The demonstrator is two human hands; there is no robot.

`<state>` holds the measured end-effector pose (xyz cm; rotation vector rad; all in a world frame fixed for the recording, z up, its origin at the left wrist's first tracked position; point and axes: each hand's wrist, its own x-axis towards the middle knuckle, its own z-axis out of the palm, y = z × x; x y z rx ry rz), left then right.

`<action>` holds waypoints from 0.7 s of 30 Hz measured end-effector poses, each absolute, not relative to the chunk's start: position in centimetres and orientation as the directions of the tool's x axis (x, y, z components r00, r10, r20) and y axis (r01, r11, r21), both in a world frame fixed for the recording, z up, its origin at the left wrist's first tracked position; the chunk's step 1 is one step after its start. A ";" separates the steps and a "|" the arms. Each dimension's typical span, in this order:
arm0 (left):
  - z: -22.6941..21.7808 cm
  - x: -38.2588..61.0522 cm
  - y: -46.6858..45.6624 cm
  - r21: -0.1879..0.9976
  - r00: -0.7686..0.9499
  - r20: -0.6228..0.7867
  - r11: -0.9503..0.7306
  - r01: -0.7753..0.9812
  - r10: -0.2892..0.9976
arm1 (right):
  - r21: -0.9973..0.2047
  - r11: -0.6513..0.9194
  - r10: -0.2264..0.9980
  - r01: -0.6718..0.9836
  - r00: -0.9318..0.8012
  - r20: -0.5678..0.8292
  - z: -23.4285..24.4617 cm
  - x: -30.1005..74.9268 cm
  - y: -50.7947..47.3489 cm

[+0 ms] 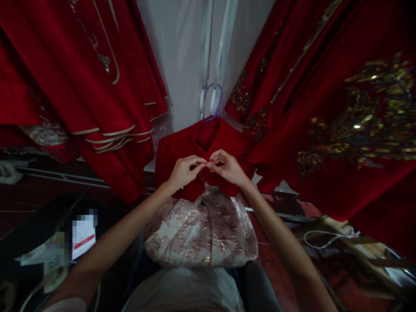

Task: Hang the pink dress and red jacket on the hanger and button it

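A short red jacket hangs in front of me on a purple hanger, its collar open at the top. My left hand pinches the jacket's front edge between thumb and fingertips. Close against it, my right hand grips a small red button with pale, shiny dots. The fingertips of both hands nearly meet at the front opening, and they hide the exact join. Below the jacket, a pale pink and gold brocade skirt spreads out above my lap.
Red garments with cream piping hang at left; a red garment with gold sequins hangs at right. Metal poles stand behind the hanger. A lit, partly blurred white object is at lower left. A white cable lies at right.
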<state>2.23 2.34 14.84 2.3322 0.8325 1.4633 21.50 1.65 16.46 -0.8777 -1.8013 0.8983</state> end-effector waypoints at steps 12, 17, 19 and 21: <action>14.9 2.2 2.5 0.405 0.310 0.805 -0.850 0.335 0.506 | -0.848 0.483 0.862 0.216 -0.289 0.417 16.4 21.0 1.1; 15.0 2.1 2.4 0.419 0.311 0.801 -0.850 0.320 0.512 | -0.835 0.507 0.852 0.215 -0.274 0.447 16.3 20.7 0.8; 15.0 2.1 2.3 0.422 0.292 0.809 -0.850 0.316 0.510 | -0.829 0.519 0.845 0.209 -0.269 0.462 16.2 20.6 0.8; 14.9 2.1 2.2 0.425 0.272 0.818 -0.851 0.309 0.507 | -0.824 0.527 0.840 0.207 -0.274 0.469 16.1 20.4 0.8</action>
